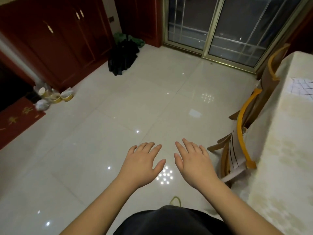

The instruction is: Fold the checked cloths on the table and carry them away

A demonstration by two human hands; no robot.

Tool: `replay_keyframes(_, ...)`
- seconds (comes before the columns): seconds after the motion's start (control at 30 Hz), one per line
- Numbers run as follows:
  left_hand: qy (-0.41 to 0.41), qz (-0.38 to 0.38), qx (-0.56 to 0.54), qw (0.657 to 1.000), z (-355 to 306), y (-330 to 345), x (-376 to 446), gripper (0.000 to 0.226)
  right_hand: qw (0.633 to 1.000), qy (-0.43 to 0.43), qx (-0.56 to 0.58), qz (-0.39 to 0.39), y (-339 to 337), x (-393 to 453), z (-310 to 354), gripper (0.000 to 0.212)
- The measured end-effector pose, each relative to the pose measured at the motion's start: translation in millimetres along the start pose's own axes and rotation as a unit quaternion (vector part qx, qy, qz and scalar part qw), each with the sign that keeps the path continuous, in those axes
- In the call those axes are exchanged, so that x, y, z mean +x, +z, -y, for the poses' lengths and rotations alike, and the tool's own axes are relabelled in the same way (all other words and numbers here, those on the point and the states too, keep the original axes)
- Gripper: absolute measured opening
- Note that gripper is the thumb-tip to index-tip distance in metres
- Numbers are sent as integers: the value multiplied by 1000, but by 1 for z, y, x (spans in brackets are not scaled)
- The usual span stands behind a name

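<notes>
Both hands — the left hand [144, 160] and the right hand [193, 160] — are held out flat over the tiled floor [101, 133], fingers spread, nothing gripped. A checked cloth [302, 89] is seen on the counter [279, 150] at far right, well apart.

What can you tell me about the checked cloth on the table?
Only a piece of the checked cloth shows at the right edge of the picture; the rest is cut off. It is white with thin dark lines crossing into squares, and looks like soft fabric. It lies flat on the table, which wears a pale cream covering, beyond the wooden chairs. Nothing touches it but the table; both hands are out over the floor, away from it.
</notes>
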State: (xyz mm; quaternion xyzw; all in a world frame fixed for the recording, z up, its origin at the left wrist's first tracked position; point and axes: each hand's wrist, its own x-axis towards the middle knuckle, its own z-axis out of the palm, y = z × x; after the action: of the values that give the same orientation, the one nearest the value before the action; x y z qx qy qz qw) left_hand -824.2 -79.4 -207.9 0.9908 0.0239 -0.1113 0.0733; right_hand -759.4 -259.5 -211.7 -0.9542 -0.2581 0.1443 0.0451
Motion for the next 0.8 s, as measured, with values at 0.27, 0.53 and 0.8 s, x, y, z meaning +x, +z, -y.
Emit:
replay_keyframes(0.27, 35, -16, 10, 999, 4, -37, 140, 76, 999, 36, 2, -11, -50, 114, -55, 66)
replay_keyframes(0.53, 93, -16, 13, 995, 50, -65, 264, 77, 996, 88, 17, -11, -75, 221, -60, 54)
replay_keyframes(0.8, 162, -20, 47, 985, 113, -101, 384, 68, 988, 150, 40, -19, -105, 333, -48, 54)
